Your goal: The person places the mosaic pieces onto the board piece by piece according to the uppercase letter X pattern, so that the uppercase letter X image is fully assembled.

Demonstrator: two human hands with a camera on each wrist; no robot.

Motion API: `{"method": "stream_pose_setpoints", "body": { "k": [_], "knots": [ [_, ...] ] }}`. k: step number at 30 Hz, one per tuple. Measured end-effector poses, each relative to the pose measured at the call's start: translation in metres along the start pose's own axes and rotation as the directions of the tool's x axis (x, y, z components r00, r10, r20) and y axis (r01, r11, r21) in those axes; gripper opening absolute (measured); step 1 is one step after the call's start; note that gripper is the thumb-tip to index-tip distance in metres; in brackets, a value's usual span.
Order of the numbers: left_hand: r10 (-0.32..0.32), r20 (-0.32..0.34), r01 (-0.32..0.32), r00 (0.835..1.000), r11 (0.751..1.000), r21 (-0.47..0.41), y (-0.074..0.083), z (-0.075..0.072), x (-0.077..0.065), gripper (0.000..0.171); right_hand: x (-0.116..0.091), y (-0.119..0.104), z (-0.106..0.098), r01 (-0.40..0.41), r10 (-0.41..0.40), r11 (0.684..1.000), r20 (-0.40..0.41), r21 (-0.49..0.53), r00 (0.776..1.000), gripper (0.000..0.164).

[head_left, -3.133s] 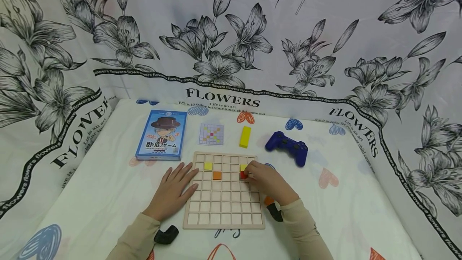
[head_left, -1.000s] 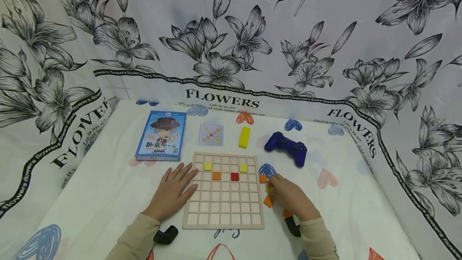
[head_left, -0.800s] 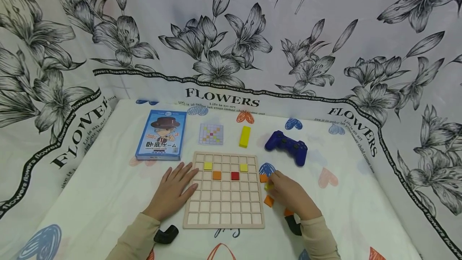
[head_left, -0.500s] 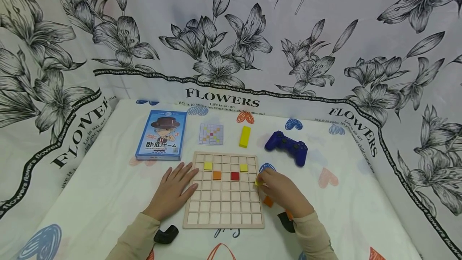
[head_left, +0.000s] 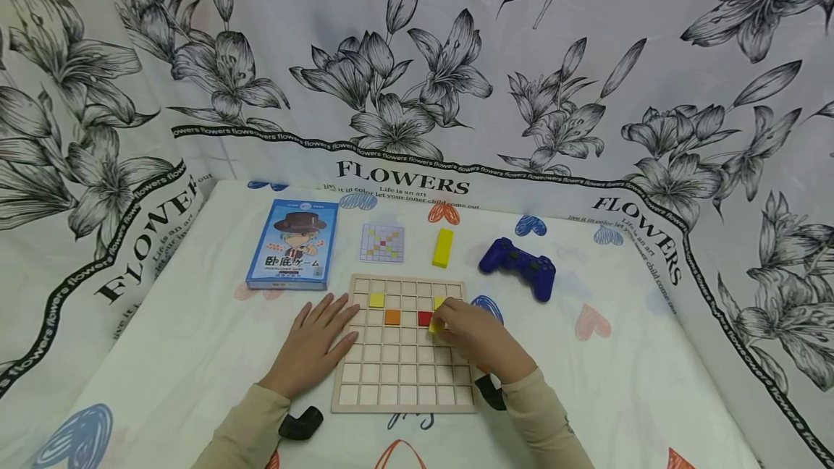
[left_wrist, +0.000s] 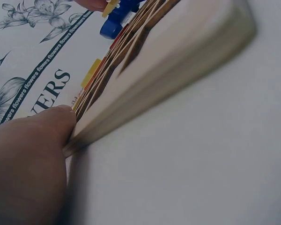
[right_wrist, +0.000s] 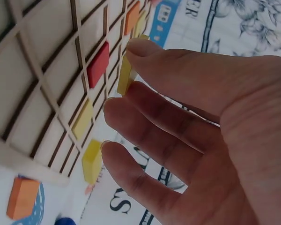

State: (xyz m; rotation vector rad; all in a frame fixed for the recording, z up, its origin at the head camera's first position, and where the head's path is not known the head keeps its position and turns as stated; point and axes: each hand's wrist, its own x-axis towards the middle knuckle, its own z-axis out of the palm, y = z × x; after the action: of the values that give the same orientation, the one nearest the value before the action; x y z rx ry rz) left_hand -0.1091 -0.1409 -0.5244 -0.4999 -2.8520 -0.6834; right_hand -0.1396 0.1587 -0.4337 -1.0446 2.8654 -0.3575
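My right hand is over the right part of a wooden grid board, pinching a yellow tile between thumb and finger. The other fingers are bent loosely in the right wrist view. Beside that tile, a red tile lies in a board cell. An orange tile and two yellow tiles, one at the left and one at the right, occupy other cells. My left hand rests spread along the board's left edge, its fingertips touching the frame.
Behind the board are a blue box, a small grid pattern card, a yellow block and a blue game controller. A loose orange tile lies beyond the board's edge. Dark curved pieces show by both wrists.
The red tile, earlier in my right hand, now lies in a cell. My right hand went right to the loose tiles, took a yellow one and carried it left over the board. The left hand stayed.
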Motion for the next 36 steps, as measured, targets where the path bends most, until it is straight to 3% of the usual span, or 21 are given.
{"method": "stream_pose_setpoints", "body": {
  "k": [9,21,29,36],
  "knots": [
    [-0.018,0.054,0.018,0.998,1.0,-0.009,0.0,-0.001,0.001,0.056,0.016,-0.013,0.008,0.048,-0.046,0.996,0.03,-0.072,0.998,0.018],
    [-0.005,0.036,0.006,0.999,1.0,-0.011,-0.002,0.0,0.002,0.055,0.027,-0.017,0.022,0.106,-0.101,0.991,0.06,-0.087,0.993,0.018],
    [-0.001,0.017,0.001,1.0,1.0,0.0,-0.002,0.002,0.001,0.054,0.032,-0.019,0.029,0.113,-0.102,0.985,0.086,-0.127,0.991,0.014],
    [-0.006,0.028,0.006,1.0,1.0,0.0,-0.001,0.0,0.001,0.055,0.035,-0.02,0.029,0.068,-0.055,0.992,0.116,-0.11,0.992,0.017]
  ]
}}
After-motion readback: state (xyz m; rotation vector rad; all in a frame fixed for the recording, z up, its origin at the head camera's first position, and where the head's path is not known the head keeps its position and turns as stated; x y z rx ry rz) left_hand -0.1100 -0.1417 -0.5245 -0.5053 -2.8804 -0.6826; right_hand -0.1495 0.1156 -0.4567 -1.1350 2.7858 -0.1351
